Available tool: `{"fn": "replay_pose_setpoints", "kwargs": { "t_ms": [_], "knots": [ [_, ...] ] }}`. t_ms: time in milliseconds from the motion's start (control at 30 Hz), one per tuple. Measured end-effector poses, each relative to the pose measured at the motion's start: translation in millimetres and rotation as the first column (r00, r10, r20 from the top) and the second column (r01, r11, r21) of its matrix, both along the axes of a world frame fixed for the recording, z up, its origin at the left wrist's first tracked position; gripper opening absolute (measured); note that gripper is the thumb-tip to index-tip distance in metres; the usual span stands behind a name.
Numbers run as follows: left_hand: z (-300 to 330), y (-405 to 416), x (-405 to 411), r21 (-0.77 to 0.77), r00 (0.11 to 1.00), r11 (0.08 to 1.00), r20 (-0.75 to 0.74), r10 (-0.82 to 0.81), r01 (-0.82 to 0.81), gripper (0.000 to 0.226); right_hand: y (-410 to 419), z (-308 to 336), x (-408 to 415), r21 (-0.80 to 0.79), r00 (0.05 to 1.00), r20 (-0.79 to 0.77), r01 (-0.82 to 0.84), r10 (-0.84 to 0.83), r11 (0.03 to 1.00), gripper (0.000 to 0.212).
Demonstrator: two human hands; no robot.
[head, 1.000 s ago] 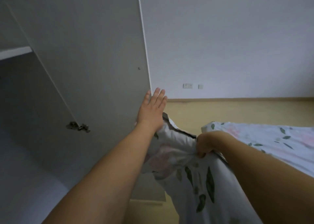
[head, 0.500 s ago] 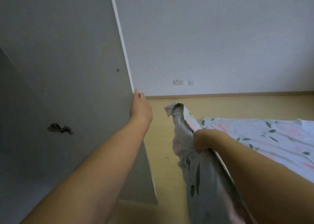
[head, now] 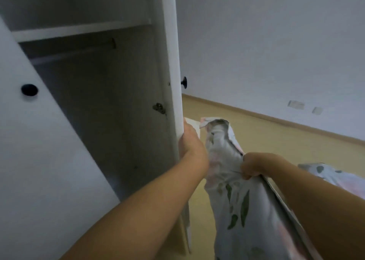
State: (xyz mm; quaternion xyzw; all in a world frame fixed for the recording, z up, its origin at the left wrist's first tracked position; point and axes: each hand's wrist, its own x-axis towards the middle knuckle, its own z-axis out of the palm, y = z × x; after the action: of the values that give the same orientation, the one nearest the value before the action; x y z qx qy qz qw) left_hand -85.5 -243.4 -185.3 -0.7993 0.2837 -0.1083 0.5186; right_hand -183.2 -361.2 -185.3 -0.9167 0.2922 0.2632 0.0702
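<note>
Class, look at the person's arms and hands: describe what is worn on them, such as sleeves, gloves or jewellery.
The left forearm and right forearm are bare to the picture's edge: no sleeves. The left hand and right hand have no gloves; neither wrist shows a watch or bracelet. Fingers are mostly hidden, so rings cannot be judged.

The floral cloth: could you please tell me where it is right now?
In the head view the floral cloth hangs right of centre, gripped by the right hand, just right of the left hand, which holds the wardrobe door.
</note>
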Motion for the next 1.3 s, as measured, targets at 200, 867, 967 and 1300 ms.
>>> {"fn": "replay_pose_setpoints", "kwargs": {
  "t_ms": [200,867,967,1300],
  "knots": [
    [0.4,93.1,41.4,-0.196,0.974,0.954,-0.032,0.225,-0.226,0.086,47.6,-11.4,41.3,0.015,0.984,-0.017,-0.175,0.175,0.985,0.052],
    [-3.1,197.1,153.6,-0.478,0.986,0.866,-0.134,0.095,-0.148,0.076,125.3,-40.2,135.6,0.090,0.941,-0.080,-0.320,0.328,0.943,0.042],
    [-4.4,204.8,163.8,-0.451,0.988,0.882,-0.121,0.090,-0.136,0.086,129.9,-42.6,142.2,0.084,0.943,-0.089,-0.314,0.321,0.946,0.026],
    [-5.3,122.1,149.6,-0.466,0.816,0.885,-0.510,-0.272,0.004,0.113,109.2,-56.1,107.6,0.130,0.992,-0.037,-0.111,0.117,0.985,0.036]
  ]
}}
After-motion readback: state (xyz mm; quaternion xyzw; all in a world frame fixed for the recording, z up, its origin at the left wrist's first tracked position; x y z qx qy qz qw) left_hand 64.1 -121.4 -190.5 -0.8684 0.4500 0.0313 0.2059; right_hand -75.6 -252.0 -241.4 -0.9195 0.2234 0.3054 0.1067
